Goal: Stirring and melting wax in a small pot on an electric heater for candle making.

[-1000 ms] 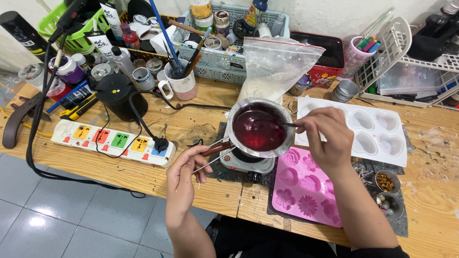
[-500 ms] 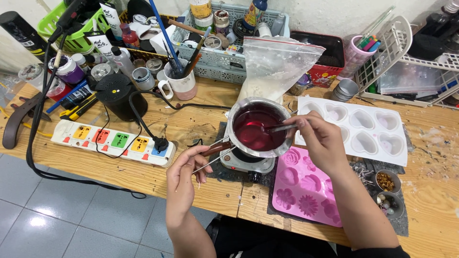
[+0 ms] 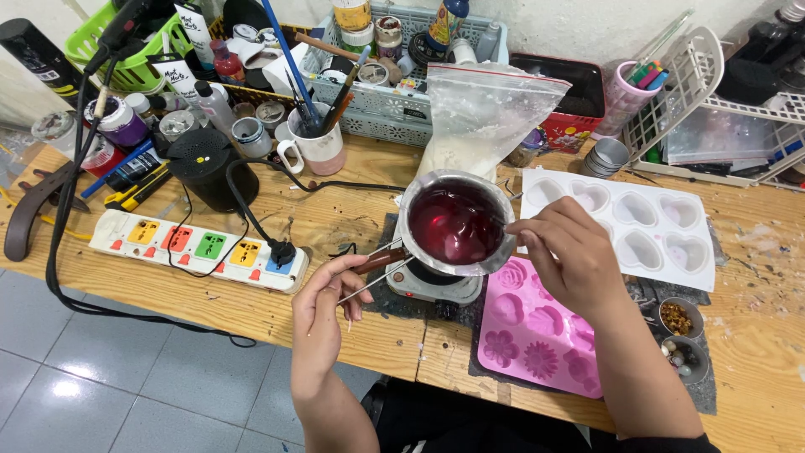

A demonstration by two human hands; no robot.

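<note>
I see dark red liquid in my silver pot (image 3: 457, 222), a pink flower mould (image 3: 537, 331), a white heart mould (image 3: 646, 226).

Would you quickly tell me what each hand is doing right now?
Left hand: closed on the pot handle.
Right hand: closed on a thin metal stirrer dipped in the small pot of red liquid.

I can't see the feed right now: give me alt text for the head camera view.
The left hand grips the handle of a small metal pot of dark red liquid on a little hotplate, while the right hand holds a thin stirrer at its rim. Pink flower mould and white heart mould lie alongside.
</note>
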